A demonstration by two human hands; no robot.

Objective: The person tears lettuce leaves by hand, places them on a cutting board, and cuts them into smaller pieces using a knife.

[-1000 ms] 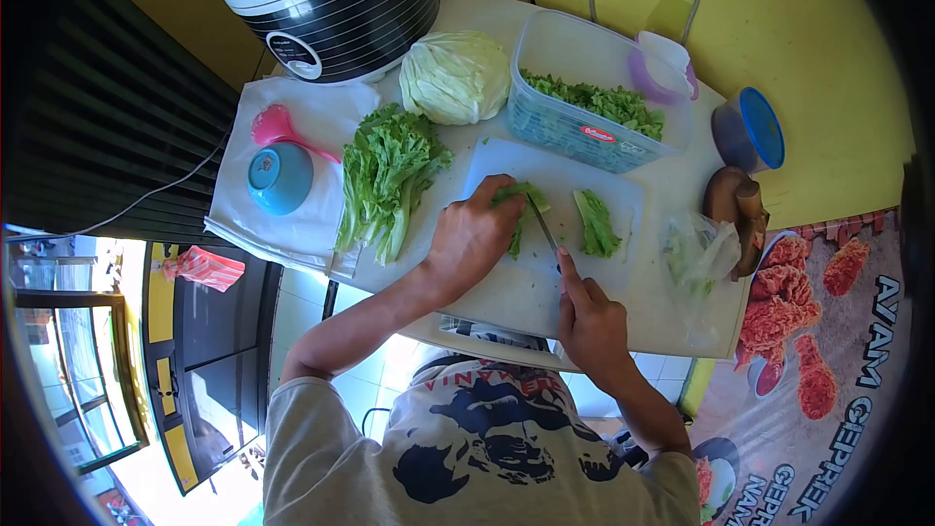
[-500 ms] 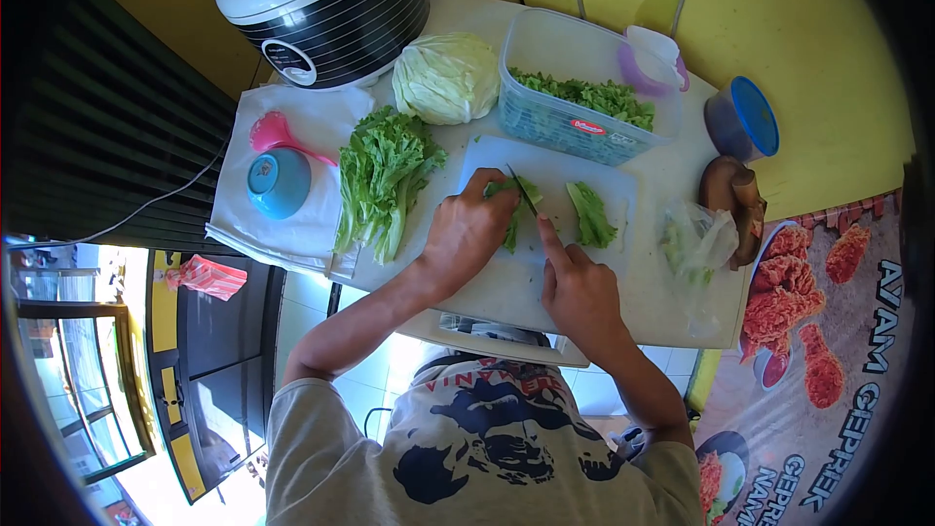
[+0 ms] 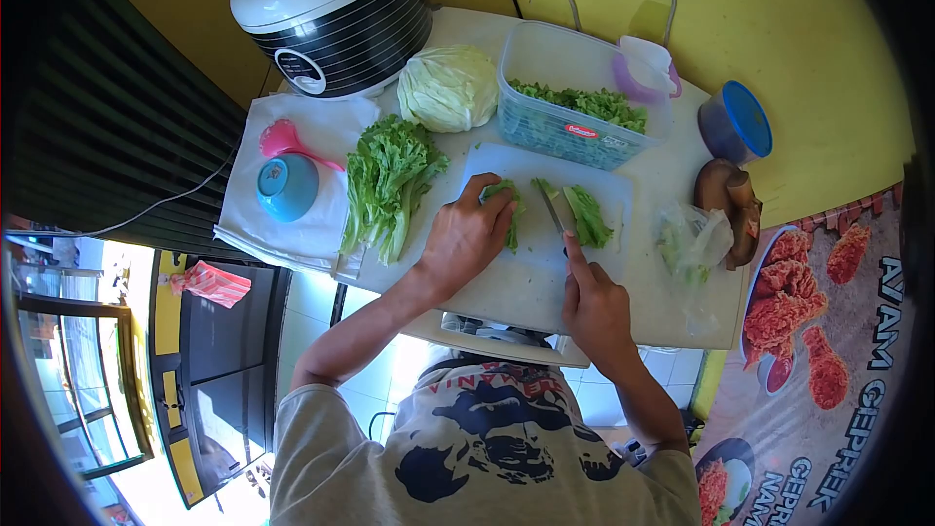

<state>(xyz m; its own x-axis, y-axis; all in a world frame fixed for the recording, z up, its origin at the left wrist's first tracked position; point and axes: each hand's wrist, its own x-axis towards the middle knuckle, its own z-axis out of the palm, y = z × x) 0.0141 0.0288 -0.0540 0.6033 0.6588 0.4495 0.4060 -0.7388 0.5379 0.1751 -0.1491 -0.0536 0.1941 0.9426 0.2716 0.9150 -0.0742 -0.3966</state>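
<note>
Board: The white cutting board (image 3: 545, 253) lies flat on the table (image 3: 653, 317), nearest the person's body, in front of the clear container (image 3: 555, 134).
Leaf portion: The green leaf portion (image 3: 514, 232) lies on the board, partly hidden under the left fingers.
Left hand: The left hand (image 3: 472, 234) presses down on the leaf portion, fingers bent around it.
Right hand: The right hand (image 3: 596, 310) grips the knife (image 3: 558, 212) by its handle, index finger laid along it toward the blade. The two hands are apart.
Blade: It points away from the body, between the leaf portion and the cut leaf piece (image 3: 589, 219). Whether the edge touches the board cannot be told.
Holding technique: Tuck the left fingertips behind the knuckles; press firmly enough to stop the leaf sliding, without crushing it.
Cutting technique: Set the blade square to the leaf, draw it through to the board, and hold the strip width even.
Caution: Loose leaf likely slips under a light hold; move the left fingers back before each stroke.
Supply: The lettuce bunch (image 3: 390, 185) lies left of the board; chopped leaves (image 3: 584, 102) sit inside the container.
</note>
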